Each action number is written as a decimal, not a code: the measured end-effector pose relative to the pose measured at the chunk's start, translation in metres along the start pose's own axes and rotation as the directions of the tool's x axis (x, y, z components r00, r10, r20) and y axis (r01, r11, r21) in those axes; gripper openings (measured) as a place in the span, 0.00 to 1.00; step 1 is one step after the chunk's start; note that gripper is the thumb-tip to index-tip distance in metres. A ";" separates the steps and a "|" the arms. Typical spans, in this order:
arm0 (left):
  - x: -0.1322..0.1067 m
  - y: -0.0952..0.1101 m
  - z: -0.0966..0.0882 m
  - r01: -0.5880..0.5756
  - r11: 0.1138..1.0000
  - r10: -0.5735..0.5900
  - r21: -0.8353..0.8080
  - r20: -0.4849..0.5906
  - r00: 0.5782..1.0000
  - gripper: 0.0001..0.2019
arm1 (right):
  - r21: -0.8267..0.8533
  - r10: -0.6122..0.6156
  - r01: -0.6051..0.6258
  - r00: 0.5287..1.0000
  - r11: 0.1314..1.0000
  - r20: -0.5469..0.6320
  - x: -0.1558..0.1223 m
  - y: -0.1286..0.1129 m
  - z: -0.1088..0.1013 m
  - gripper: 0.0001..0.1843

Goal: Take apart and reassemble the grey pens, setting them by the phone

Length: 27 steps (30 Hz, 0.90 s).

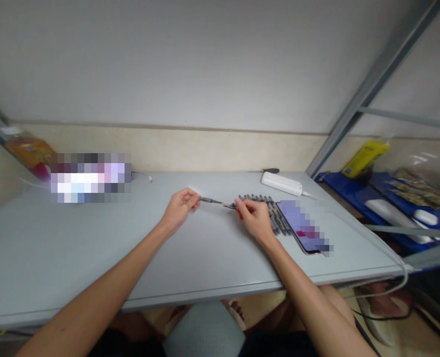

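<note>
Over the middle of the desk, my left hand [183, 207] pinches one end of a slim grey pen [207, 200], whose thin tip points right. My right hand [254, 216] pinches a short dark piece that looks like a pen cap [230, 205], close to the pen's tip. Whether the two pieces touch, I cannot tell. Beneath and beside my right hand, several grey pens [278, 224] lie side by side in a row, partly hidden by the hand. Right of the row lies a phone [298, 225] with its screen lit.
Behind the phone are a white power strip [281, 184] and a screwdriver [271, 170]. A bright, blurred-out object [89, 181] stands at the left, near a bottle of orange drink [30, 151]. A metal frame post [354, 111] rises on the right. A white cable [357, 218] crosses the desk's right side.
</note>
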<state>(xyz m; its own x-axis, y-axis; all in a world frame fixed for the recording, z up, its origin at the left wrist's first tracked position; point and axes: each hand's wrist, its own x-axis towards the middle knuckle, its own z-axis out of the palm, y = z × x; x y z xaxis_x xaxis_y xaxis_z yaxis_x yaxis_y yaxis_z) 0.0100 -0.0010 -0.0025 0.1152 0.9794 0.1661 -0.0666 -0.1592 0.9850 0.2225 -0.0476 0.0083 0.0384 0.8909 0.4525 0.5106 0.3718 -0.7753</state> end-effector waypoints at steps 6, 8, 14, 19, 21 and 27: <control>-0.001 0.001 0.001 -0.005 1.000 0.005 0.010 0.002 1.000 0.14 | 0.017 -0.067 0.068 0.997 0.998 -0.047 0.000 -0.002 -0.001 0.14; 0.000 0.000 0.000 -0.001 1.000 0.001 0.011 -0.015 1.000 0.13 | 0.012 -0.096 0.096 0.995 0.995 -0.030 0.000 -0.002 0.000 0.14; 0.000 0.001 0.000 -0.004 1.000 0.004 0.020 -0.004 1.000 0.12 | -0.119 -0.085 0.085 0.996 0.989 0.007 -0.001 -0.004 0.001 0.21; 0.000 0.002 0.001 0.001 1.000 -0.001 0.020 -0.017 1.000 0.12 | -0.146 -0.139 0.140 0.990 0.979 0.018 -0.003 -0.006 0.000 0.16; 0.001 0.000 0.000 0.002 1.000 -0.002 0.008 -0.025 1.000 0.12 | -0.136 -0.175 0.174 0.985 0.975 0.005 -0.003 -0.004 0.000 0.14; 0.002 -0.003 -0.002 -0.004 1.000 0.004 0.003 -0.024 1.000 0.12 | -0.175 -0.184 0.192 0.981 0.966 0.057 -0.003 -0.001 0.002 0.16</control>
<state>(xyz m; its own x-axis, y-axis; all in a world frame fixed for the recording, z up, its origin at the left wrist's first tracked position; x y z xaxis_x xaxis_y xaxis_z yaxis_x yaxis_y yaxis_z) 0.0080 0.0016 -0.0050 0.0907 0.9815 0.1685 -0.0638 -0.1631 0.9845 0.2199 -0.0496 0.0066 -0.1055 0.8206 0.5617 0.6505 0.4842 -0.5852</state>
